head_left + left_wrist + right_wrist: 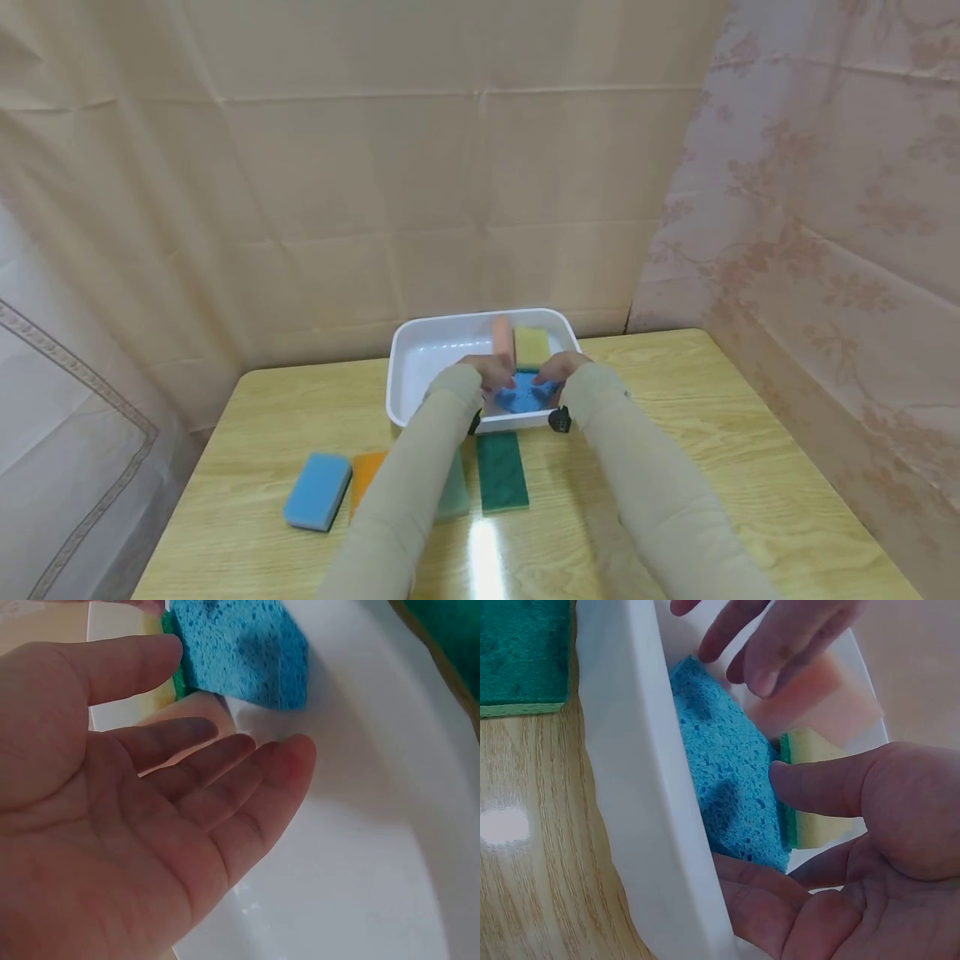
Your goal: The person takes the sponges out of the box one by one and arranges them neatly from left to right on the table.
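A blue porous sponge (523, 393) lies in the right front part of a white tray (431, 358). My left hand (491, 372) is over the tray at the sponge's left; in the left wrist view its fingers (255, 787) are loosely extended, the thumb close to the sponge. At the other end is my right hand (564, 367). In the right wrist view its straight thumb (821, 784) overlaps the sponge's edge, and its fingers reach down beside the end. Behind the blue sponge sit a yellow sponge with a green layer (532, 347) and a pink sponge (502, 340).
In front of the tray lies a dark green scouring sponge (502, 472). Further left on the wooden table (600, 483) are a pale green piece (454, 493), an orange piece (365, 475) partly behind my left sleeve, and a light blue sponge (318, 492). A curtain hangs behind the tray.
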The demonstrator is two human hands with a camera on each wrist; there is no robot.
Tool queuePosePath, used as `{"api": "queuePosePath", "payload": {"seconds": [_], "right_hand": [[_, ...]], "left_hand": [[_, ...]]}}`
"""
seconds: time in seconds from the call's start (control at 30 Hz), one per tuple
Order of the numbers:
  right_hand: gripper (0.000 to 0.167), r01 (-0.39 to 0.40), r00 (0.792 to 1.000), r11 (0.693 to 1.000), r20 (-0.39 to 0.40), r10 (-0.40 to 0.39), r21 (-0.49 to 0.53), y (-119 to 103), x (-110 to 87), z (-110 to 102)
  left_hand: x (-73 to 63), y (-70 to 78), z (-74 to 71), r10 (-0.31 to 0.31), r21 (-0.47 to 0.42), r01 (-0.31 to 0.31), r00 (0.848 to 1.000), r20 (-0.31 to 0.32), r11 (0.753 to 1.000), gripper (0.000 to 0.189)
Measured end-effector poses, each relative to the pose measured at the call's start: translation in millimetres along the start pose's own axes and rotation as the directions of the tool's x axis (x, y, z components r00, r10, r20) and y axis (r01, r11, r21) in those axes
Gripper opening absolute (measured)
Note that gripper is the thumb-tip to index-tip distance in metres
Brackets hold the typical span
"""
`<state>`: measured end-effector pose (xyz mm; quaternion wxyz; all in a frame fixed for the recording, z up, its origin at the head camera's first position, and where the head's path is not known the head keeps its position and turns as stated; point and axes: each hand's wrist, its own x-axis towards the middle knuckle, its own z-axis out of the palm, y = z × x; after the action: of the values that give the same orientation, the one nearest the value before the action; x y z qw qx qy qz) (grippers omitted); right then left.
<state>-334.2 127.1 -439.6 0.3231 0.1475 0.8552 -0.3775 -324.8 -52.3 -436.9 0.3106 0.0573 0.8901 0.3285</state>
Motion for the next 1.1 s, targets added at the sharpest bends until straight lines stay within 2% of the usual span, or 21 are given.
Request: {"api": "queuePosePath", "payload": {"seconds": [0.07,0.13,0.2,0.27,0.37,0.53,0.73,0.83,0.97,1.1], "right_hand": [[0.048,0.023,1.0,0.999,0.02,-0.022,-0.04,1,0.0,1],[0.047,0.043,0.999,0.996,0.033,-0.041,-0.075,1,-0.2,1],[0.046,0.085,0.995,0.987,0.054,-0.078,-0.138,1,-0.2,1],[0.047,0.091,0.995,0.984,0.057,-0.083,-0.153,1,-0.2,0],[0.048,0.061,0.997,0.991,0.053,-0.055,-0.122,1,-1.2,-1],[0.05,0.022,0.999,0.998,0.041,-0.02,-0.065,2,-3.3,-2],[0.051,0.004,1.0,1.0,0.023,-0.003,-0.017,3,-4.8,0],[0.051,0.016,0.999,1.0,0.028,-0.015,-0.025,3,-4.5,1],[0.053,0.046,0.998,0.996,0.041,-0.043,-0.078,3,-3.9,1],[0.056,0.034,0.999,0.997,0.031,-0.032,-0.074,4,-5.1,2]], "left_hand": [[2.7,0.8,1.6,0.048,0.043,-0.048,0.999,0.014,0.998,0.016],[6.0,1.7,3.0,0.084,0.08,-0.085,0.996,0.021,0.993,0.026],[10.0,2.3,4.3,0.095,0.105,-0.097,0.995,0.021,0.99,0.036],[13.3,3.2,5.3,0.081,0.111,-0.08,0.997,0.003,0.991,0.031],[17.4,4.5,6.6,0.034,0.08,-0.032,0.999,-0.023,0.996,0.018],[21.7,6.8,7.9,-0.014,0.053,0.016,0.999,-0.045,0.998,0.029],[23.4,8.1,9.0,-0.014,0.049,0.016,0.999,-0.05,0.999,0.038],[22.9,8.2,9.0,-0.011,0.059,0.014,0.999,-0.048,0.998,0.043],[20.3,8.0,8.7,-0.021,0.038,0.023,0.999,-0.047,0.999,0.041],[17.9,8.0,8.5,-0.03,0.033,0.033,0.997,-0.076,0.999,0.036]]}}
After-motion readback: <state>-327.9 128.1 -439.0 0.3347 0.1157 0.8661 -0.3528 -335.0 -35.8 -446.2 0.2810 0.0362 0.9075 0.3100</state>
